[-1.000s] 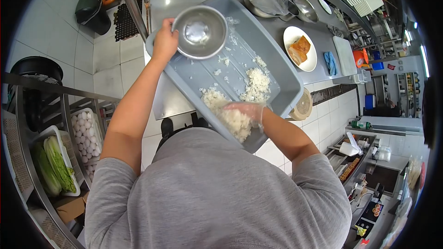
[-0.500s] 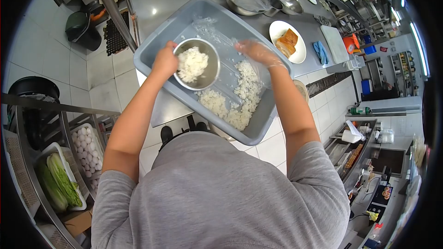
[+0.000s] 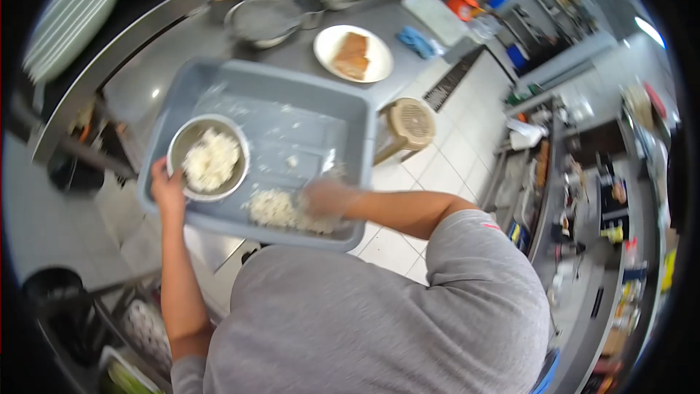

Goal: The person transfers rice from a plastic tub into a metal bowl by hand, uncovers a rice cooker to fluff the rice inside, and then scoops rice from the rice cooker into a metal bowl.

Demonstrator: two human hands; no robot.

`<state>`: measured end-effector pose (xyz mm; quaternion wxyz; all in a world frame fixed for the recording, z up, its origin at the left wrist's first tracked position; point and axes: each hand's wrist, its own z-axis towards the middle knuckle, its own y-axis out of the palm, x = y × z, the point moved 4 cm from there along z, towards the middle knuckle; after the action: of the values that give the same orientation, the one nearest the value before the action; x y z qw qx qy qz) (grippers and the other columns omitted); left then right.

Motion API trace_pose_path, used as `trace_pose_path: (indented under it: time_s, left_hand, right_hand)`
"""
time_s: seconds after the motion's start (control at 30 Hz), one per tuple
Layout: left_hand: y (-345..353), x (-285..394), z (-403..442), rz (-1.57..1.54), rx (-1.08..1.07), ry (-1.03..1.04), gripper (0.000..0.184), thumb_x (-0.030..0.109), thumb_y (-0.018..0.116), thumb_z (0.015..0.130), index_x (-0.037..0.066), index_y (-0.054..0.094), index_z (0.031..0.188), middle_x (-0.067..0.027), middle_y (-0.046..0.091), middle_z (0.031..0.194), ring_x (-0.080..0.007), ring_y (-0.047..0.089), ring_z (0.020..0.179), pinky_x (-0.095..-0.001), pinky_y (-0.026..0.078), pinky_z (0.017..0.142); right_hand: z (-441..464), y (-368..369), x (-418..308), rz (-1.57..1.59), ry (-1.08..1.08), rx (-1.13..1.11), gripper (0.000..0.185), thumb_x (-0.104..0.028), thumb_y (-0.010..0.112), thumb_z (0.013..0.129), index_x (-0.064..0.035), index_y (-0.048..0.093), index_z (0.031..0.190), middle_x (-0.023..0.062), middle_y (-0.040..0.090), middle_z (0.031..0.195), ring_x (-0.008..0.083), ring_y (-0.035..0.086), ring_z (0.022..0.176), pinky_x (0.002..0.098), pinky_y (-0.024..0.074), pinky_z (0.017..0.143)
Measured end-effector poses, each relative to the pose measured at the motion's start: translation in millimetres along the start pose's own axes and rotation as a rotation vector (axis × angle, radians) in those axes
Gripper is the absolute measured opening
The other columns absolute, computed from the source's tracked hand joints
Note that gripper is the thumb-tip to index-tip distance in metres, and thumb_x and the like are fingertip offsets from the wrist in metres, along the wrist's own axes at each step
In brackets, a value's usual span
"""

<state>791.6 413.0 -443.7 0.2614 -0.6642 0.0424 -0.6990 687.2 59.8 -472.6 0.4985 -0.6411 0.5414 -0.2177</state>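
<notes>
My left hand (image 3: 167, 184) grips the near-left rim of a round steel bowl (image 3: 243, 147), its fingers closed on it. A mound of cooked white rice (image 3: 211, 160) sits in the bowl, which is over the left part of a grey plastic tub (image 3: 350, 106). In the tub's near right part, my right hand (image 3: 328, 198), in a clear plastic glove, is down at the loose rice (image 3: 273, 209). Motion smears its fingers, so I cannot make out whether they hold any. Scattered grains stick to the tub's floor.
Behind the tub, a white oval plate (image 3: 377, 66) bears browned slabs of food (image 3: 352, 56) on the steel counter (image 3: 292, 55). Steel bowls (image 3: 266, 22), a blue cloth (image 3: 416, 42) and a white board (image 3: 435, 18) are farther back. A beige stool (image 3: 410, 122) stands right of the tub.
My right hand has come down from the tub's far right side to the rice near me. My left hand still holds the bowl. The camera view has turned and shifted.
</notes>
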Motion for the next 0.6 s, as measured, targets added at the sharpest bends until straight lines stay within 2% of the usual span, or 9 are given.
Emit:
trace_pose_path:
  time_s: [0.2,0.3,0.37,0.4,0.47,0.5,0.53,0.57,0.6]
  left_hand:
    - [3.6,6.7,-10.1,-0.143,-0.064,-0.079,0.032,-0.002,0.053,0.084,0.0,0.047,0.115,-0.0166,0.067,0.096,-0.0186,0.063,0.085,-0.0289,0.048,0.076]
    - [5.3,5.1,-8.0,-0.192,-0.065,-0.092,0.031,-0.003,0.052,0.085,0.0,0.047,0.115,-0.0167,0.066,0.098,-0.0184,0.063,0.086,-0.0282,0.047,0.078]
    - [6.1,-1.4,-6.2,-0.25,-0.05,-0.079,0.032,-0.002,0.052,0.085,0.0,0.047,0.116,-0.0166,0.066,0.098,-0.0179,0.063,0.088,-0.0279,0.047,0.078]
    - [4.8,5.2,-8.1,-0.188,-0.045,-0.09,0.034,-0.002,0.052,0.084,0.0,0.046,0.118,-0.0167,0.066,0.098,-0.018,0.063,0.089,-0.0284,0.048,0.078]
    - [2.2,19.2,-13.2,-0.161,-0.024,-0.074,0.036,-0.001,0.055,0.082,0.001,0.049,0.117,-0.0161,0.066,0.098,-0.0175,0.063,0.089,-0.0289,0.048,0.078]
    - [6.3,9.7,-8.5,-0.131,-0.001,-0.027,0.036,0.0,0.057,0.08,0.001,0.051,0.115,-0.0147,0.066,0.097,-0.0182,0.063,0.088,-0.0295,0.049,0.078]
    - [5.9,-3.6,-3.9,-0.091,0.024,0.012,0.036,0.002,0.058,0.079,0.002,0.053,0.114,-0.0132,0.067,0.097,-0.0188,0.064,0.087,-0.0301,0.049,0.078]
    - [1.2,9.0,-8.4,0.07,0.055,0.057,0.035,0.006,0.062,0.076,0.003,0.056,0.111,-0.0123,0.067,0.094,-0.0229,0.065,0.085,-0.0326,0.049,0.079]
    - [2.3,7.1,-7.7,0.066,0.049,0.058,0.034,0.009,0.063,0.075,0.005,0.056,0.109,-0.015,0.067,0.092,-0.029,0.065,0.085,-0.0361,0.049,0.079]
  right_hand:
    - [-36.6,-38.3,-36.1,0.299,0.095,-0.349,0.053,-0.047,0.06,0.078,-0.0008,0.065,0.103,0.0202,0.062,0.109,0.0345,0.059,0.1,0.0437,0.0454,0.085]
    - [-32.4,-32.9,-27.8,0.39,0.175,-0.513,0.063,-0.054,0.06,0.078,-0.0017,0.063,0.113,0.0204,0.059,0.119,0.0322,0.055,0.111,0.0413,0.0412,0.093]
    - [-24.9,-13.5,-24.6,0.525,0.139,-0.609,0.072,-0.06,0.06,0.076,-0.0065,0.058,0.124,0.0181,0.049,0.134,0.0301,0.045,0.124,0.0401,0.0339,0.102]
    - [-25.7,-18.6,-30.1,0.522,0.122,-0.62,0.072,-0.06,0.06,0.076,-0.0065,0.058,0.124,0.0181,0.049,0.134,0.0301,0.045,0.124,0.0401,0.0339,0.102]
    - [-31.2,-25.8,-37.1,0.618,0.211,-0.712,0.075,-0.063,0.059,0.076,-0.0124,0.053,0.131,0.0142,0.038,0.144,0.0303,0.035,0.132,0.0417,0.026,0.108]
    - [-25.3,-25.5,-38.2,0.574,0.131,-0.792,0.074,-0.06,0.057,0.078,-0.0126,0.049,0.134,0.0149,0.031,0.147,0.0315,0.032,0.134,0.0423,0.0212,0.111]
    - [-15.3,-2.8,-23.3,0.618,-0.036,-0.749,0.064,-0.05,0.057,0.082,-0.0144,0.049,0.134,0.0151,0.034,0.146,0.0316,0.029,0.135,0.0421,0.0215,0.111]
    - [-6.9,18.5,-9.2,0.664,-0.204,-0.712,0.055,-0.04,0.056,0.085,-0.0162,0.048,0.135,0.0154,0.036,0.145,0.0317,0.027,0.137,0.0418,0.0218,0.111]
    - [-9.9,16.4,-7.4,0.635,-0.257,-0.763,0.055,-0.04,0.056,0.085,-0.0162,0.048,0.135,0.0154,0.036,0.145,0.0317,0.027,0.137,0.0418,0.0218,0.111]
